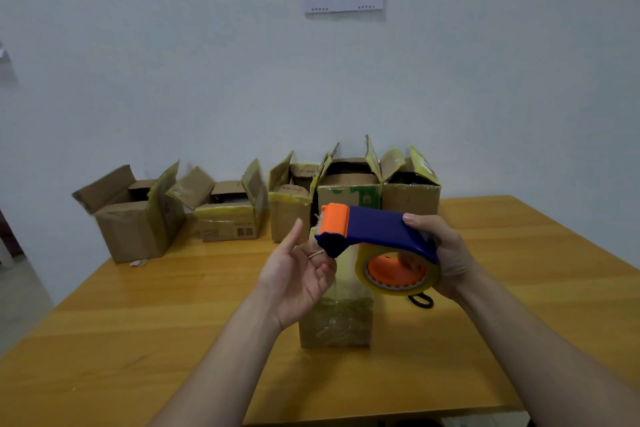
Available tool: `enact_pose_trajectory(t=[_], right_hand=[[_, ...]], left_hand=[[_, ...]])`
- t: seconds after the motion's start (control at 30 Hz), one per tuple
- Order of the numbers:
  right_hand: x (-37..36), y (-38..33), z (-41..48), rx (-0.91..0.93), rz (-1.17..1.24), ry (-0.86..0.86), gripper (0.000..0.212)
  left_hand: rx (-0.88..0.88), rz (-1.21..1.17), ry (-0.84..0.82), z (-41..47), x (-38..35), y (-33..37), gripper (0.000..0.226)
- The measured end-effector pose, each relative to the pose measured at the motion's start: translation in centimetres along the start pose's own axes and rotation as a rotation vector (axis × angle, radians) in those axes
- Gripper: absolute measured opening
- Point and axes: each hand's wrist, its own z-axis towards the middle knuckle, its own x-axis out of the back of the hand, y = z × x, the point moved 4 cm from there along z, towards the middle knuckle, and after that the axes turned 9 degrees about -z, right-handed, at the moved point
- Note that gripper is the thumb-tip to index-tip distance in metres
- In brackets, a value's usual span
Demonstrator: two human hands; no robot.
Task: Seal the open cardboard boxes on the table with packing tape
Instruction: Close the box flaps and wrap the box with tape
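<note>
Five open boxes (263, 204) wait along the table's (138, 322) far edge while the right hand (446, 253) clasps the tape dispenser (374, 239) and the left hand's (298, 274) fingers (320, 251) reach under its blade end, likely to free the tape, over a near box (336, 322).

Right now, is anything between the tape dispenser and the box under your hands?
Nothing visible. The tape dispenser, in the right hand, hangs just above the near box; only the left hand is beside it.
</note>
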Motion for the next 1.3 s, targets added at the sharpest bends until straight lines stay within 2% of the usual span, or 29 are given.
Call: enact_pose_trajectory(t=[0.13,0.27,0.37,0.43,0.53,0.67,0.9,1.13,1.3], right_hand=[[0.1,0.0,-0.2,-0.019,-0.015,0.006,0.043],[0.1,-0.2,-0.3,-0.027,-0.038,0.006,0.043],[0.0,-0.3,-0.4,-0.033,-0.048,-0.006,0.031],[0.0,-0.3,-0.3,-0.042,-0.057,-0.008,0.032],[-0.1,-0.3,-0.3,-0.048,-0.091,-0.034,0.042],[0.0,0.0,-0.4,-0.049,-0.129,-0.036,0.043],[0.1,0.5,-0.2,-0.081,-0.212,-0.044,0.042],[0.9,1.1,-0.2,-0.1,-0.278,-0.042,0.051],[1.3,1.2,-0.1,-0.099,-0.291,-0.081,0.047]], left_hand=[[-0.079,0.206,0.124,-0.5,0.1,0.7,0.034],[-0.102,0.295,0.189,-0.6,0.2,1.0,0.015],[-0.066,0.279,0.226,-0.7,0.2,1.0,0.021],[-0.06,0.283,0.247,-0.6,0.3,1.0,0.021],[-0.151,0.447,0.293,-0.4,0.5,1.4,0.015],[-0.262,0.665,0.355,-0.6,1.0,2.3,0.011],[-0.211,0.555,0.422,-0.7,2.0,2.7,0.012],[-0.175,0.766,0.403,-1.1,2.2,3.2,0.014],[-0.177,0.944,0.385,-1.5,1.8,3.4,0.015]])
